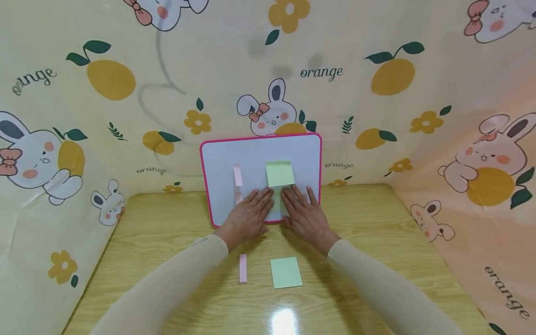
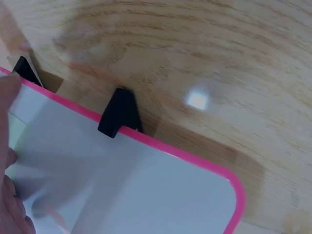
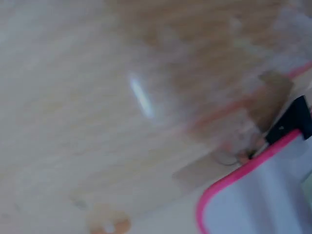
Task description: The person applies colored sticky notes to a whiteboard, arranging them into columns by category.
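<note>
A whiteboard (image 1: 222,179) with a pink rim stands tilted at the back of the table. Both hands reach to its lower half, fingers straight. My left hand (image 1: 248,216) lies along the left edge of a light green sticky note (image 1: 277,202), and my right hand (image 1: 307,217) along its right edge. Directly above sits another green sticky note (image 1: 280,174) on the board. Two narrow pink sticky strips are on the board's left side: the upper strip (image 1: 237,175) shows fully, while the left hand partly covers the lower strip (image 1: 238,197).
On the wooden table (image 1: 356,288), nearer the body, lie a pink strip pad (image 1: 243,268) and a green sticky note pad (image 1: 286,272). Black clips (image 2: 119,114) grip the board's lower edge. A patterned cloth (image 1: 234,56) rises behind and at both sides.
</note>
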`<state>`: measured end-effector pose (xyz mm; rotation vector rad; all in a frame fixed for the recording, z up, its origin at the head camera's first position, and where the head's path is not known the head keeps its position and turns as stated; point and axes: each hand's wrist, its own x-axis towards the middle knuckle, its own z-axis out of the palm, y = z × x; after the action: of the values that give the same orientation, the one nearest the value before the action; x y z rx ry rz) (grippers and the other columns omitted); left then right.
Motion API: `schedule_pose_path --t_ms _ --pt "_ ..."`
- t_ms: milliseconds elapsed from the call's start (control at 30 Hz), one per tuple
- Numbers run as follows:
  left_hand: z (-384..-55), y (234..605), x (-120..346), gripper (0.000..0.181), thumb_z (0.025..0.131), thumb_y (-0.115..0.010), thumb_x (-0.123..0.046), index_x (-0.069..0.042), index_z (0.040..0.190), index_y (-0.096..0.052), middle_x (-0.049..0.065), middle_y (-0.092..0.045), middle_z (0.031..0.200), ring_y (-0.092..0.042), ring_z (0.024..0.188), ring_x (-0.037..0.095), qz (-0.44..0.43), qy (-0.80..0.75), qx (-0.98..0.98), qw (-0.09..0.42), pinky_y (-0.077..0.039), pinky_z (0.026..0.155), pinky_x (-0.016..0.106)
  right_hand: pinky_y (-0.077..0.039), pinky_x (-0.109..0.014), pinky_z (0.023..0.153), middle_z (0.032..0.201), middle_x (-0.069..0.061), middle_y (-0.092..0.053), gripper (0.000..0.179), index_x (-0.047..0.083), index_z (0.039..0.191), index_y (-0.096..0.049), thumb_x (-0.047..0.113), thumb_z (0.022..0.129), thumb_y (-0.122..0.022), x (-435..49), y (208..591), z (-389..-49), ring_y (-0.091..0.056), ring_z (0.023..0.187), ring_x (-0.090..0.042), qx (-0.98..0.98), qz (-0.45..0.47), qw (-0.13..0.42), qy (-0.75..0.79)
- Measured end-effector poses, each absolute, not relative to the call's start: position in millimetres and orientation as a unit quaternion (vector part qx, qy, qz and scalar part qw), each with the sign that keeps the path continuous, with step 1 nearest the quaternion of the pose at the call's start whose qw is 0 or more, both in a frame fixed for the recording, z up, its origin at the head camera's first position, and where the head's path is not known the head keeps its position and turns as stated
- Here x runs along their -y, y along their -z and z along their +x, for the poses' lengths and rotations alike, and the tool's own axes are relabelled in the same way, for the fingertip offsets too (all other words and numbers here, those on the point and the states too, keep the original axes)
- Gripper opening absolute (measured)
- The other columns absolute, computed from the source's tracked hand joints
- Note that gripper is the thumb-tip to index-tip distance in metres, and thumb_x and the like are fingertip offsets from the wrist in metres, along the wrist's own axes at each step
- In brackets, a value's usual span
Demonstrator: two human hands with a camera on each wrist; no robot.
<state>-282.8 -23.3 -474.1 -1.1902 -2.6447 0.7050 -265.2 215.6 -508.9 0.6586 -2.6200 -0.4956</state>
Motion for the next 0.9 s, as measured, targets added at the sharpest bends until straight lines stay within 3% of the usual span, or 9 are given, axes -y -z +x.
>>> schedule_pose_path --t_ms 167,367,600,900 --pt "-282.5 475.3 21.6 0.089 0.104 -0.039 -0.072 -0.014 0.170 -0.022 0.011 -0.003 0.178 0.002 0.166 0.026 -0.392 -0.231 0.888 0.064 -0.002 0.136 0.044 -0.007 -0.061 0.133 0.177 -0.004 -0.019 0.074 0.012 0.168 -0.028 0.055 0.109 -0.043 -228.1 515.6 -259.5 -0.007 0.166 -0.028 0.949 0.196 0.161 0.188" --pt "-281.3 485.0 19.8 0.088 0.103 -0.042 -0.072 -0.015 0.169 -0.028 0.013 -0.006 0.178 -0.001 0.166 0.028 -0.388 -0.202 0.897 0.060 -0.003 0.136 0.044 -0.012 -0.064 0.132 0.177 -0.007 -0.019 0.078 0.013 0.168 -0.029 0.060 0.108 -0.043 -227.0 527.5 -250.1 -0.010 0.165 -0.032 0.946 0.209 0.148 0.200" --pt "-277.4 491.5 23.6 0.085 0.103 -0.041 -0.073 -0.019 0.167 -0.033 0.012 -0.012 0.177 -0.007 0.166 0.028 -0.382 -0.178 0.904 0.068 -0.007 0.136 0.045 -0.005 -0.065 0.132 0.177 -0.006 -0.018 0.074 0.018 0.169 -0.028 0.060 0.109 -0.036 -225.3 532.3 -246.6 -0.004 0.166 -0.033 0.952 0.206 0.125 0.192" --pt "-254.2 499.0 32.4 0.083 0.103 -0.039 -0.073 -0.021 0.168 -0.032 0.012 -0.019 0.177 -0.010 0.165 0.029 -0.364 -0.096 0.925 0.062 -0.008 0.135 0.052 -0.009 -0.067 0.131 0.176 -0.010 -0.022 0.073 0.018 0.166 -0.036 0.060 0.107 -0.045 -225.7 531.2 -235.9 -0.008 0.165 -0.036 0.965 0.187 0.142 0.119"
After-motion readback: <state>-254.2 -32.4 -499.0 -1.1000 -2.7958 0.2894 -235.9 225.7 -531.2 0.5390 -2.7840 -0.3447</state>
